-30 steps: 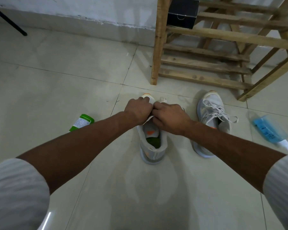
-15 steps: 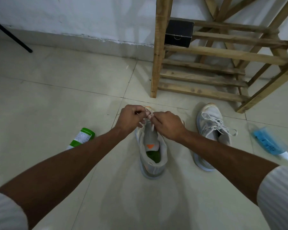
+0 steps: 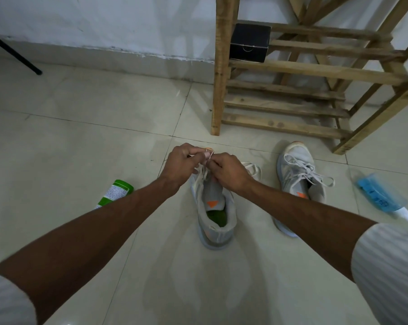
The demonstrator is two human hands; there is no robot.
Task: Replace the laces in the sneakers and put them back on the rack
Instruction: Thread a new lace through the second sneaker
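On the glossy tiled floor before the slatted wooden rack (image 3: 219, 90), two grey mesh sneakers sit apart: one laced sneaker (image 3: 299, 174) near the rack, one open sneaker (image 3: 213, 212) under both hands. Left hand (image 3: 182, 163) and right hand (image 3: 228, 172) meet over its toe, the fingers of each pinching the flat white lace (image 3: 252, 164). Threading well, I judge, means keeping the lace untwisted, evening both ends through the lowest eyelets, then crossing upward

Dim, flat indoor light leaves soft shadows on the glossy pale tiled floor (image 3: 81, 160), with faint glare at lower left; wide-angle distortion bends the frame's edges, sleeves blurred.
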